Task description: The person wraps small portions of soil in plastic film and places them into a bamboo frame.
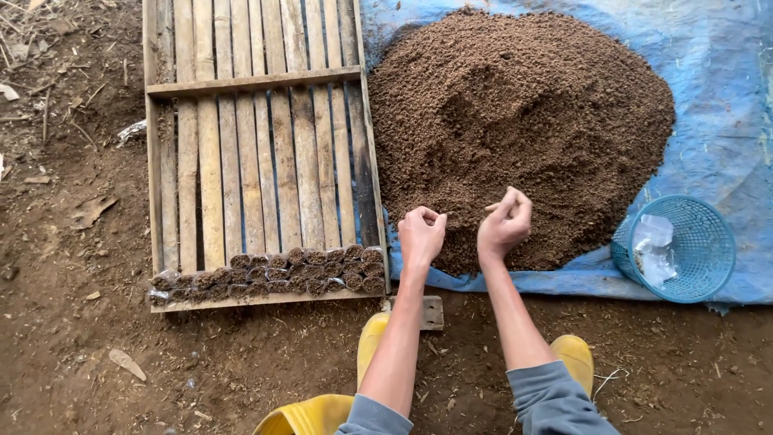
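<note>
both hands are out over the near edge of a big soil pile (pixel 515 121) sitting on a blue tarp (pixel 725 97). left hand (pixel 420 235) is curled into a loose fist, fingers tucked in, can't tell if there's anything inside it. right hand (pixel 504 225) is right next to it, fingers pinched together around something small and pale, too tiny to make out what. the soil starts right under both hands and spreads away past the fingertips. off to the left of the left hand there's a slatted wooden tray (pixel 258 145) with two rows of small soil-filled bags (pixel 274 272) along its near end. over past the right hand a blue plastic basket (pixel 708 266) lies on the tarp with a clear bag in it. yellow boots (pixel 372 338) down near the elbows.
</note>
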